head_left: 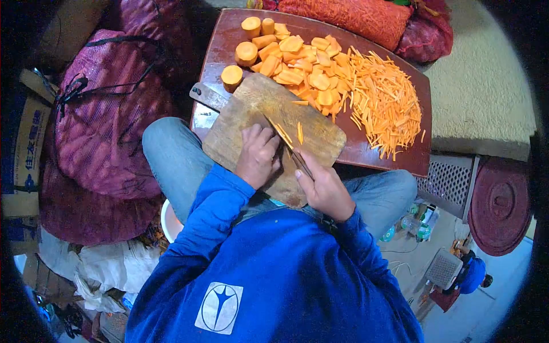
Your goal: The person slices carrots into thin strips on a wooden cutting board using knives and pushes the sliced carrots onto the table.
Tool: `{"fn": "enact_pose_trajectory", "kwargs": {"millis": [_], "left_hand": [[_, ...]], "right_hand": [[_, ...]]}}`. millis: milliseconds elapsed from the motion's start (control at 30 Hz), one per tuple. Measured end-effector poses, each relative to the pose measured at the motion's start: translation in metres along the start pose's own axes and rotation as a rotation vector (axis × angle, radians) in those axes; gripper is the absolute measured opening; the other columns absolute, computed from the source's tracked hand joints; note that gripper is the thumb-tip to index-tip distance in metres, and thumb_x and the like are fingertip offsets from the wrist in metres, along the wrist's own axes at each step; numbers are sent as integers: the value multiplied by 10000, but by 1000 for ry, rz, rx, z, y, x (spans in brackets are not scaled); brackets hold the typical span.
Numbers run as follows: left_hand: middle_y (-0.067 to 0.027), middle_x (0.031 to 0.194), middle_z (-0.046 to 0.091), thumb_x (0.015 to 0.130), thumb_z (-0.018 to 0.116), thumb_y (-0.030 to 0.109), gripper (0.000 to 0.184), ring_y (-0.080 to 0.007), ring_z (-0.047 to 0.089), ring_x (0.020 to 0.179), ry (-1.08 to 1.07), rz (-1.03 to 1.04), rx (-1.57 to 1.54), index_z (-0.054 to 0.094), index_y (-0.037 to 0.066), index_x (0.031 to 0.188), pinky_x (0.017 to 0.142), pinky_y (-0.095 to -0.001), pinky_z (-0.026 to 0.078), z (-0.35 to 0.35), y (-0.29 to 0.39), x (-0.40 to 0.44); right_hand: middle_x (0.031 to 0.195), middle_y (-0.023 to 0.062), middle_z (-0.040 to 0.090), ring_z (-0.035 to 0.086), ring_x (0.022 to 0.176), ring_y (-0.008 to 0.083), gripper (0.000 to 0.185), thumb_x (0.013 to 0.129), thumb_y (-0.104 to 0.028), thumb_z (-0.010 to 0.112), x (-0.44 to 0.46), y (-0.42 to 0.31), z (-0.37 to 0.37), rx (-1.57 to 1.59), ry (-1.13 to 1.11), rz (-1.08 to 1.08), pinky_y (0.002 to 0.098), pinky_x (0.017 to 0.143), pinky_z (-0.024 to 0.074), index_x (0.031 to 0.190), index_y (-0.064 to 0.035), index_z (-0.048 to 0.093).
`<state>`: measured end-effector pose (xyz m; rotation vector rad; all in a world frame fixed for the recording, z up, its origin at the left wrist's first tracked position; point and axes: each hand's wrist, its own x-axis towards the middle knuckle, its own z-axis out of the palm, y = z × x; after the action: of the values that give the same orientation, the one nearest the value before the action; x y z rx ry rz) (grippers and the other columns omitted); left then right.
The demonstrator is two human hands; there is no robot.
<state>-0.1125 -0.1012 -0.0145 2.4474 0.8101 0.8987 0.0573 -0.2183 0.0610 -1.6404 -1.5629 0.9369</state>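
My right hand (326, 190) grips a knife (301, 163) by its handle, with the blade angled up and left over a worn wooden cutting board (240, 123). Curled on the board just left of the blade is my left hand (260, 155); whatever its fingers hold is hidden. Thin carrot strips (283, 135) lie along the blade, and a few more rest to its right. Beyond the board are flat carrot slices (311, 63) in a heap, thick carrot chunks (246, 52) at left, and a large pile of carrot matchsticks (392, 103) at right.
The board overlaps a reddish-brown table (223, 34) and my lap. A flat grey metal piece (207, 96) protrudes from beneath it. Purple mesh sacks (114, 114) stand at left; an orange-filled bag (349, 20) lies behind. A person in blue (473, 274) is at lower right.
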Motion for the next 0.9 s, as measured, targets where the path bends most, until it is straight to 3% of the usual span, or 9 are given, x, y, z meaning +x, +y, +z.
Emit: {"fn": "enact_pose_trajectory", "kwargs": {"millis": [267, 400, 467, 533, 600, 667, 700, 833, 900], "left_hand": [[-138, 997, 589, 623, 761, 18, 363, -360, 553, 991, -26, -16, -6, 706, -1, 981, 878, -474, 434, 2, -4, -2], [-142, 1008, 632, 705, 760, 2, 293, -352, 590, 980, 122, -57, -38, 718, 19, 994, 865, -460, 452, 3, -7, 2], [-141, 1018, 651, 732, 770, 8, 269, -345, 604, 980, 190, -70, -48, 726, 21, 998, 869, -448, 460, -1, -7, 9], [-133, 1045, 673, 765, 788, 24, 252, -323, 627, 987, 316, -287, -245, 743, 11, 1013, 883, -413, 470, -17, -7, 19], [-125, 1069, 685, 760, 824, 94, 300, -324, 624, 1052, 253, -401, -482, 770, 30, 1049, 940, -414, 454, -36, -5, 32], [-164, 1132, 681, 759, 873, 206, 434, -359, 634, 1071, -30, -22, -101, 763, 36, 1143, 967, -464, 486, -48, -3, 41], [-164, 1212, 663, 718, 896, 304, 584, -364, 597, 1177, -137, -36, -105, 742, 69, 1230, 1012, -500, 444, -45, 0, 41], [-122, 1300, 642, 705, 902, 349, 677, -351, 545, 1264, -384, -41, 42, 710, 120, 1313, 1086, -559, 342, -40, 12, 59], [-115, 1289, 643, 711, 898, 349, 661, -348, 550, 1252, -370, -27, 91, 713, 122, 1305, 1078, -555, 348, -28, 5, 65]], "right_hand": [[1173, 311, 699, 690, 1070, 498, 483, 1021, -162, 611, -3, 1, -3, 4, 56, 46, 527, 895, 559, 1466, 0, 515], [1200, 291, 706, 717, 1039, 462, 489, 1013, -171, 629, -25, 5, -13, 18, 98, 62, 507, 860, 583, 1464, -4, 535], [1145, 258, 726, 733, 993, 431, 506, 1008, -197, 640, -34, 11, -12, -252, 123, -100, 489, 799, 600, 1474, -31, 532], [1099, 242, 726, 737, 953, 416, 526, 996, -216, 653, -38, 10, -13, -354, 70, -72, 487, 766, 602, 1479, -48, 529], [1053, 226, 726, 740, 913, 400, 545, 984, -235, 667, -43, 5, -13, -451, 12, -34, 485, 732, 603, 1483, -66, 525], [969, 200, 704, 733, 804, 377, 586, 956, -269, 687, -41, -2, -15, -533, -75, -122, 489, 650, 589, 1489, -93, 516], [969, 200, 704, 733, 804, 377, 586, 956, -269, 687, -40, -2, -14, -532, -68, -118, 489, 650, 589, 1489, -93, 516], [920, 185, 686, 723, 716, 351, 582, 951, -249, 671, -36, -6, -11, -680, -138, -225, 474, 592, 585, 1487, -85, 516], [900, 180, 679, 716, 687, 346, 574, 957, -244, 660, -36, -11, -11, -702, -135, -245, 469, 573, 581, 1488, -81, 515]]}}
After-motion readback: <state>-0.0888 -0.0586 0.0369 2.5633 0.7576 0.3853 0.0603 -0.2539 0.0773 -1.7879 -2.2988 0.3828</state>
